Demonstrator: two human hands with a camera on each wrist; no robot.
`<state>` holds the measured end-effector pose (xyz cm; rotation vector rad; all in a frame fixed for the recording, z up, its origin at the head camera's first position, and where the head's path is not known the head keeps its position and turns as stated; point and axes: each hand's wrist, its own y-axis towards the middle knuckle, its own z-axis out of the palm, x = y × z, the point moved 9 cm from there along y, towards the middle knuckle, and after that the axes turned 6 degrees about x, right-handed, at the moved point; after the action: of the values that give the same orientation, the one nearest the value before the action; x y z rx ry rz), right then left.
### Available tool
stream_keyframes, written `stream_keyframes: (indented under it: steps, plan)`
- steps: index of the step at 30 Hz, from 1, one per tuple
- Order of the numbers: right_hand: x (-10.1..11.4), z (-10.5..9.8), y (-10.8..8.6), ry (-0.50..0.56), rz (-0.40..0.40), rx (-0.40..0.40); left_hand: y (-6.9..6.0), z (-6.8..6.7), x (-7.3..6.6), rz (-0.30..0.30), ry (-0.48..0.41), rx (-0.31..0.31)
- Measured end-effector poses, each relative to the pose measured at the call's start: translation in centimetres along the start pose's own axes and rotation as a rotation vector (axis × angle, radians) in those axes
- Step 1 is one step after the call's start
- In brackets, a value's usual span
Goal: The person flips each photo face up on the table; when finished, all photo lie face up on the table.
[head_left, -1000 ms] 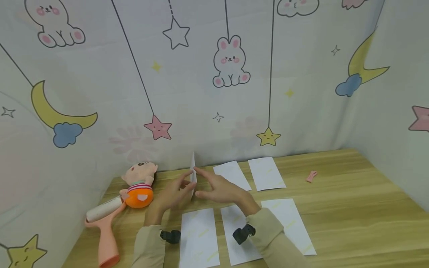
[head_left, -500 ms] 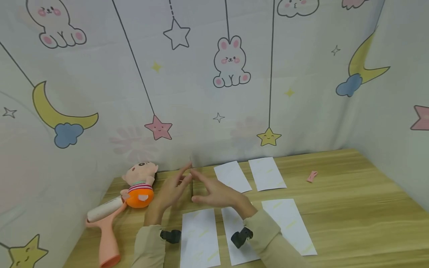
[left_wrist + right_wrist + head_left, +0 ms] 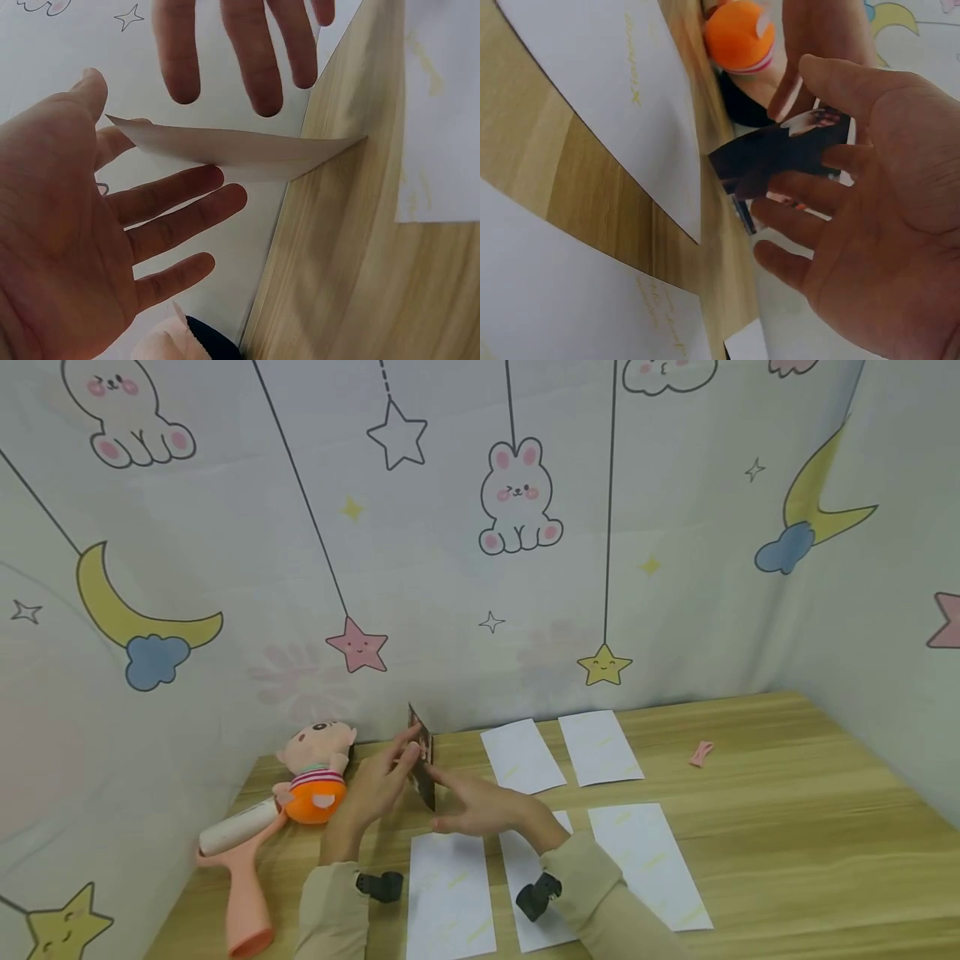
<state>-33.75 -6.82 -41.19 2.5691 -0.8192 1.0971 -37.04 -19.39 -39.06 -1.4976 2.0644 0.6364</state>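
Note:
A photo print [image 3: 424, 789] stands tilted in the air above the back of the table, between the two hands. My left hand [image 3: 378, 785] holds it near one edge, index finger on one face and other fingers on the opposite face. In the left wrist view the print's pale back [image 3: 247, 146] shows; the right wrist view shows its dark picture side [image 3: 757, 157], with what may be a second print's edge below. My right hand [image 3: 487, 806] is beside it, its long fingers fairly straight and at least one fingertip at the print.
Several white sheets with yellow marks, such as one sheet [image 3: 450, 893] in front, lie on the wooden table [image 3: 787, 827]. A plush doll [image 3: 315, 785] and a pink lint roller [image 3: 243, 877] are at left, a small pink bow [image 3: 701, 753] at right. A patterned curtain [image 3: 450, 568] hangs behind.
The print has turned from nearly edge-on, with its white face showing, so that its dark picture side shows in the head view. Both hands have shifted slightly; the right sits a little lower.

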Motion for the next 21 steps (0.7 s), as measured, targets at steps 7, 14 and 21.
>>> stream_keyframes:
  steps: [7, 14, 21]
  plan:
    - [-0.8, 0.7, 0.2, -0.034, 0.072, 0.041, -0.1, -0.8, 0.5, -0.018, 0.034, -0.042]
    - [-1.3, 0.6, 0.0, -0.084, 0.105, 0.059, -0.1, -0.8, 0.9, -0.054, 0.0, -0.031]
    - [-2.2, 0.9, -0.3, -0.09, 0.163, 0.097, -0.1, -0.3, 1.3, -0.075, 0.014, -0.018]
